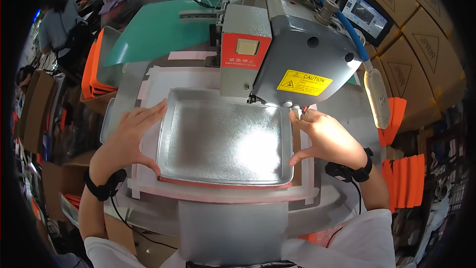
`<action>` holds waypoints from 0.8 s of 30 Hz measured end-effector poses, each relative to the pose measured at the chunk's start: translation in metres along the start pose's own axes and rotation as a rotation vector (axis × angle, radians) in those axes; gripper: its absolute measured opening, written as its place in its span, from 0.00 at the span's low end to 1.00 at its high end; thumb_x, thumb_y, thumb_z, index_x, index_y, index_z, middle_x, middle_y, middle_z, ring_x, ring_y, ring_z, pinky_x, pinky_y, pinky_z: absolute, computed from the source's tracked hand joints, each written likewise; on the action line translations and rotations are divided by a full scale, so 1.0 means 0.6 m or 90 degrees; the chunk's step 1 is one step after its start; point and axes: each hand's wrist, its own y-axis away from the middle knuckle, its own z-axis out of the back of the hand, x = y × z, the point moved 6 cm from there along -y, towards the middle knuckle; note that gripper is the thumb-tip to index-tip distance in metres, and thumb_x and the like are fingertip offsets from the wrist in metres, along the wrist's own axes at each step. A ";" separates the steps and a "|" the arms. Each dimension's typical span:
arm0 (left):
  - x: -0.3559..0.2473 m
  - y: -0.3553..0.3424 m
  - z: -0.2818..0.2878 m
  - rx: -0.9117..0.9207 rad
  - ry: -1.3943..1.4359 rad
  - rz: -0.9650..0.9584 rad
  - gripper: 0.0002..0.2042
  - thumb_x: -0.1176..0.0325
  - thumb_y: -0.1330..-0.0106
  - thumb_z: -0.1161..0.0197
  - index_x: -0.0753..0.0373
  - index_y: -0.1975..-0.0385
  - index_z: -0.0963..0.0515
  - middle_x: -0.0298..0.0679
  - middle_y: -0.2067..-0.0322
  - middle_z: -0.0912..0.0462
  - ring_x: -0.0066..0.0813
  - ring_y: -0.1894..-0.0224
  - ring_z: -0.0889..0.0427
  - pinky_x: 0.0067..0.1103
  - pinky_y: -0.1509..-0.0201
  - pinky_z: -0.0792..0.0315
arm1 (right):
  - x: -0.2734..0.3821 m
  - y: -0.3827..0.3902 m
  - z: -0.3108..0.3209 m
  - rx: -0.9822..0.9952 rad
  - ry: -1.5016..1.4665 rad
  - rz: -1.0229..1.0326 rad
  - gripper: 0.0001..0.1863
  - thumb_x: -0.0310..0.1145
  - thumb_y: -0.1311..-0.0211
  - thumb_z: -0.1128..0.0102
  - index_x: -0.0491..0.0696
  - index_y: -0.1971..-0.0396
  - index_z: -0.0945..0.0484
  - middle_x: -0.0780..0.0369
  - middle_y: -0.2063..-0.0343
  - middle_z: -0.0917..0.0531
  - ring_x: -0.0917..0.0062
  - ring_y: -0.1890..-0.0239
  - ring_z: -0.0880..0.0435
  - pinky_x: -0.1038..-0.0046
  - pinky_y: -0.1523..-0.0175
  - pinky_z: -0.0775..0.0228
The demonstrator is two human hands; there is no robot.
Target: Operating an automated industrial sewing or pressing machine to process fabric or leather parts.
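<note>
Under the head of the grey industrial sewing machine (pixel 292 44), a silvery foil-faced panel (pixel 225 141) lies flat in a pale clamping frame (pixel 153 87) on the worktop (pixel 347 114), its far edge just below the needle area. The left hand (pixel 126 141) rests spread and open on the panel's left border, fingers flat, thumb at the near corner. The right hand (pixel 325 136) presses the right border, fingers apart, gripping nothing. The panel looks light, thin and floppy, its foil face likely slippery and easily creased; the raised borders seem the safest hold. Stacked orange pieces (pixel 404 181) lie well right of the machine, cardboard boxes (pixel 421 44) beyond.
</note>
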 end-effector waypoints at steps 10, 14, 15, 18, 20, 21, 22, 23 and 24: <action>-0.011 -0.007 0.006 0.025 -0.024 0.012 0.60 0.47 0.81 0.27 0.67 0.37 0.40 0.40 0.34 0.40 0.42 0.43 0.34 0.31 0.38 0.42 | -0.007 0.000 -0.006 -0.005 0.005 0.007 0.51 0.55 0.69 0.26 0.29 0.50 0.32 0.51 0.67 0.21 0.61 0.59 0.21 0.68 0.51 0.27; -0.011 -0.006 0.008 0.026 -0.036 0.013 0.60 0.46 0.80 0.27 0.67 0.37 0.40 0.40 0.34 0.40 0.42 0.42 0.34 0.32 0.39 0.42 | -0.011 0.002 -0.008 -0.021 -0.004 0.024 0.50 0.55 0.68 0.26 0.29 0.51 0.32 0.50 0.68 0.21 0.60 0.58 0.21 0.68 0.51 0.27; -0.010 -0.002 0.009 0.027 -0.038 0.014 0.60 0.47 0.80 0.27 0.66 0.37 0.40 0.40 0.34 0.40 0.42 0.42 0.34 0.32 0.38 0.42 | -0.010 0.001 -0.009 -0.027 -0.005 0.024 0.50 0.55 0.68 0.26 0.29 0.51 0.32 0.50 0.68 0.21 0.60 0.58 0.21 0.68 0.51 0.27; -0.007 -0.002 0.007 0.023 -0.040 0.007 0.60 0.48 0.80 0.27 0.65 0.36 0.41 0.40 0.33 0.41 0.42 0.42 0.34 0.33 0.38 0.42 | -0.010 0.004 -0.001 -0.032 0.008 0.017 0.49 0.54 0.67 0.27 0.29 0.51 0.32 0.51 0.67 0.21 0.61 0.57 0.21 0.68 0.51 0.28; -0.005 -0.011 -0.002 0.026 -0.034 0.003 0.59 0.48 0.79 0.26 0.65 0.36 0.41 0.40 0.33 0.42 0.42 0.42 0.34 0.33 0.38 0.42 | -0.015 0.002 -0.009 -0.016 -0.003 -0.002 0.48 0.54 0.67 0.27 0.30 0.52 0.31 0.51 0.66 0.21 0.62 0.56 0.22 0.67 0.50 0.28; -0.005 -0.010 -0.002 0.034 -0.024 0.017 0.60 0.49 0.79 0.26 0.64 0.36 0.42 0.40 0.33 0.43 0.43 0.40 0.35 0.33 0.36 0.43 | -0.016 0.005 -0.010 -0.025 0.006 0.001 0.48 0.55 0.67 0.27 0.30 0.52 0.31 0.51 0.66 0.21 0.62 0.56 0.22 0.67 0.50 0.28; -0.004 -0.008 -0.001 0.043 -0.015 0.031 0.60 0.51 0.80 0.26 0.63 0.35 0.42 0.40 0.32 0.43 0.43 0.39 0.37 0.33 0.35 0.44 | -0.014 0.004 -0.008 -0.019 0.009 -0.003 0.49 0.55 0.67 0.27 0.30 0.52 0.31 0.51 0.66 0.21 0.62 0.56 0.22 0.67 0.50 0.28; -0.002 -0.006 -0.001 0.051 -0.006 0.045 0.60 0.52 0.80 0.25 0.63 0.35 0.42 0.40 0.32 0.44 0.43 0.37 0.38 0.32 0.34 0.45 | -0.012 0.003 -0.007 -0.013 0.012 -0.006 0.49 0.55 0.68 0.27 0.30 0.51 0.31 0.51 0.65 0.21 0.63 0.56 0.22 0.67 0.50 0.28; -0.002 -0.003 0.001 0.041 -0.001 0.037 0.60 0.52 0.80 0.25 0.63 0.35 0.42 0.40 0.32 0.44 0.43 0.38 0.37 0.32 0.34 0.45 | -0.010 0.002 -0.006 -0.030 0.012 0.002 0.50 0.56 0.70 0.27 0.31 0.50 0.30 0.52 0.69 0.23 0.63 0.60 0.23 0.67 0.53 0.29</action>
